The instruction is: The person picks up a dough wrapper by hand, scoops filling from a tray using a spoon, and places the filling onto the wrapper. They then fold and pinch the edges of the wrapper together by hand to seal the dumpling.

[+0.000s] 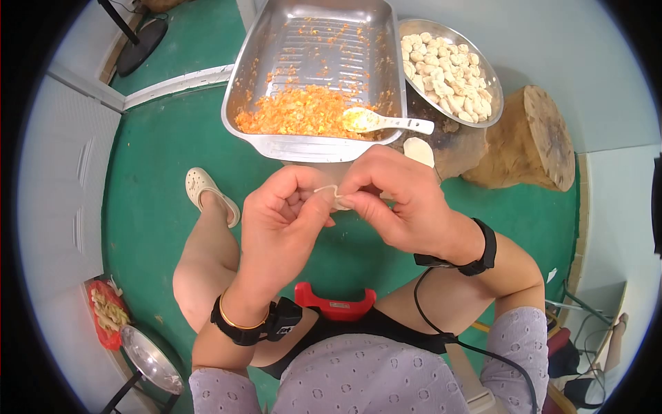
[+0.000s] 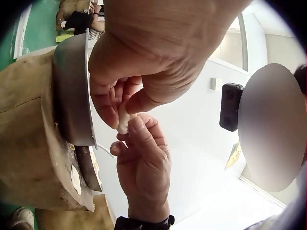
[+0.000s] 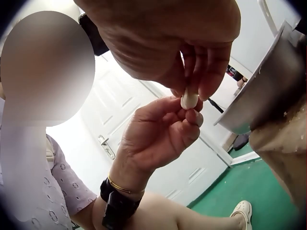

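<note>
A wooden stump [image 1: 460,153] carries tray [image 1: 314,149], bowl [image 1: 491,119], wrapper [image 1: 418,151].

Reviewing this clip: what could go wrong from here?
1. The small, pale, folded dough piece is pinched between the left grip and right grip; pressing too hard might tear it.
2. In the head view, green floor shows beyond the hands, so a slip could drop it there.
3. The white spoon juts over the rectangular silver metal tray's rim; a knock might tip it out.
</note>
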A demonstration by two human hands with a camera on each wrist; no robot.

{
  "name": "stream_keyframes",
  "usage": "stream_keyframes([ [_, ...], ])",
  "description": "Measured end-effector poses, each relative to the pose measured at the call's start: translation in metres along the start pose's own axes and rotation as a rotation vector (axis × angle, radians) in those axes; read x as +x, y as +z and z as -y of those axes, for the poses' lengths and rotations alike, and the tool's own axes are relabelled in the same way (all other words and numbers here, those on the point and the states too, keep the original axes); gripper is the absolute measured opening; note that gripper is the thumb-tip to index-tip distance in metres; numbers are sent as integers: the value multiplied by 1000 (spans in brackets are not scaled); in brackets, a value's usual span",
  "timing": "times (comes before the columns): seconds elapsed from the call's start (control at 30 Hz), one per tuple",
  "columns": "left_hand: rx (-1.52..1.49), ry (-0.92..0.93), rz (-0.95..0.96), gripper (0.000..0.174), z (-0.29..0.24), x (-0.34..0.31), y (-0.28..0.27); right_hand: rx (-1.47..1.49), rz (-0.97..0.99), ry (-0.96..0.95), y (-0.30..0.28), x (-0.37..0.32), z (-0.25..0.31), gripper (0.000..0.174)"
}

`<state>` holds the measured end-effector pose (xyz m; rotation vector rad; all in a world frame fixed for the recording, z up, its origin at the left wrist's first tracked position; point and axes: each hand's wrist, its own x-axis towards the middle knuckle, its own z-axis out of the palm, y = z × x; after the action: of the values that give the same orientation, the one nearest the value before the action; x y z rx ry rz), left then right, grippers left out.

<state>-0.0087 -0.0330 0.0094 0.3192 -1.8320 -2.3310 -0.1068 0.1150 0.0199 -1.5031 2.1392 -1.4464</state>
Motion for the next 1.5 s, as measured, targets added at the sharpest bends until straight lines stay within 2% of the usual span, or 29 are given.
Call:
stream_keyframes([
  [0.07,8,10,18,6,0,0,-2,93,-22,157,1,-2,3,6],
  [0.17,9,35,37,8,0,1,-1,184,-103,248,4,-1,9,9],
  [0.33,-53,57,-11,8,0,2,3,82,-94,157,2,-2,7,8],
  [0.5,-48,46,53,9,-1,3,2,68,-84,144,-4,-4,7,6],
  [0.7,-43,-3,36,5,-5,4,5,108,-71,251,-5,-4,7,4],
  [0.8,-45,-22,43,7,-5,5,4,236,-73,332,-3,-6,6,6],
  [0.87,-57,-38,28,7,-5,6,3,426,-81,487,-6,-5,7,11],
  [1.1,-97,-71,2,7,-3,8,1,431,-70,511,-9,-6,2,15],
  [1.17,-104,-72,8,7,-3,7,2,384,-79,439,-6,-6,1,12],
  [1.5,-95,-29,40,9,-1,7,4,403,-94,436,-5,-6,2,6],
])
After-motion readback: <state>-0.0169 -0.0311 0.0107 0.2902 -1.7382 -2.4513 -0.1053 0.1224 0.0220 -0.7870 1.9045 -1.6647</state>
